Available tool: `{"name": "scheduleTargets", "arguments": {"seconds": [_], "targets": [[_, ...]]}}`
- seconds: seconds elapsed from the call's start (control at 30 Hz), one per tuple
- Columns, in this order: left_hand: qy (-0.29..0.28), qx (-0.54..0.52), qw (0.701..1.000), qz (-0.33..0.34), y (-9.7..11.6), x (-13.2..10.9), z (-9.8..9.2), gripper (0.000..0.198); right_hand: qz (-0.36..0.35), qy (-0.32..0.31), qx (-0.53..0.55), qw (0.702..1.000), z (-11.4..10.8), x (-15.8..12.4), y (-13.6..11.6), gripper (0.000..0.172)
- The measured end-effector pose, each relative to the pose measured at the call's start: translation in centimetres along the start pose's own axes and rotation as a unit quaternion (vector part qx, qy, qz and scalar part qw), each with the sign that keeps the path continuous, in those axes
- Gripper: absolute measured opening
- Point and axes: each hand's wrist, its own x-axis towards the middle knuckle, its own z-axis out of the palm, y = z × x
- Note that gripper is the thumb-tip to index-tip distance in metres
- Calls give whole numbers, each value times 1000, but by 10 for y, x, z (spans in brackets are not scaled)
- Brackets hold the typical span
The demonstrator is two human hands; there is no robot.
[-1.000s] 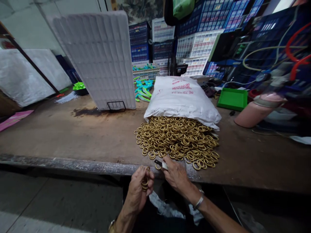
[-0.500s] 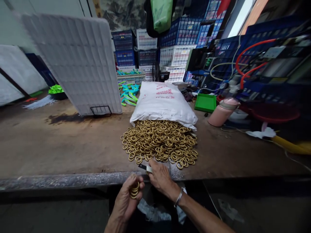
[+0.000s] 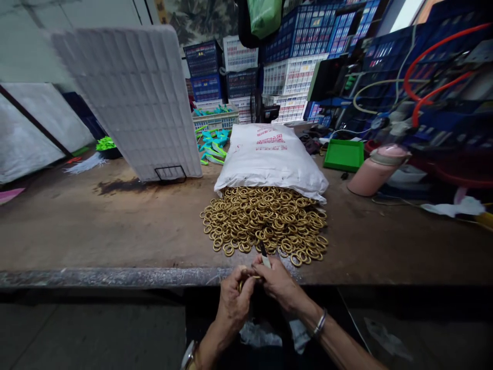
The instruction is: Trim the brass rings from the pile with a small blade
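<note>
Brass-coloured rings (image 3: 265, 216) lie heaped on the table, spilling from the mouth of a white sack (image 3: 269, 159) with red print. In front of the heap, at the table's front edge, my left hand (image 3: 235, 298) is closed around a few rings, one poking out between thumb and fingers. Close against it on the right, my right hand (image 3: 279, 282) grips a small knife (image 3: 265, 255) with a dark tip pointing up toward the heap. Its fingertips meet the ring at my left hand; the exact contact is partly hidden.
A ribbed white panel (image 3: 134, 103) stands at the left in a wire holder. Behind the sack are stacked crates (image 3: 296, 74) and teal and green strips (image 3: 213, 146). To the right are a green tray (image 3: 344, 155) and a pink bottle (image 3: 377, 169).
My left hand has risen toward the table edge and come together with my right hand. The knife now points more upward. The view has shifted, moving the background.
</note>
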Motion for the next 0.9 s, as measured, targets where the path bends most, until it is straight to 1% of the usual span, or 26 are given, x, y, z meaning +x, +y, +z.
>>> {"name": "scheduleTargets", "arguments": {"seconds": [0.07,0.1,0.13,0.2,0.3,0.4,0.47,0.57,0.63,0.67,0.73,0.77,0.83,0.87,0.9], "targets": [[-3,1,1000,-13,1,0,1,12,22,-19,23,999,1,-3,-1,18],[1,-6,1000,-27,1,0,1,12,23,-20,23,999,2,-3,0,20],[6,-19,999,-45,2,0,1,13,13,-15,14,1000,2,-3,0,23],[14,-60,994,-89,2,0,1,16,-30,7,-32,999,1,-3,2,28],[14,-118,982,-148,2,1,2,22,-95,32,-116,988,0,-1,3,29],[0,-128,974,-185,4,1,2,28,-111,32,-147,982,0,-2,3,30],[-20,-126,972,-199,6,1,1,32,-111,15,-140,984,1,-2,4,32],[-36,-143,969,-199,8,-1,-1,35,-109,-18,-124,986,3,-2,6,38],[-32,-150,968,-197,9,-3,-2,35,-111,-8,-138,984,2,-1,6,40],[-24,-149,969,-198,9,-3,-2,35,-114,12,-161,980,1,-1,6,39],[-11,-144,969,-201,9,-4,-3,34,-129,57,-240,960,-1,-1,6,34],[-4,-143,969,-202,9,-4,-4,34,-143,66,-288,945,-3,-1,7,28],[6,-143,968,-205,9,-3,-4,34,-177,54,-379,906,-5,-4,8,16],[10,-142,968,-207,9,-3,-4,35,-191,40,-417,888,-5,-6,8,13],[14,-140,968,-207,8,-2,-4,35,-200,25,-448,871,-4,-8,9,15]]}}
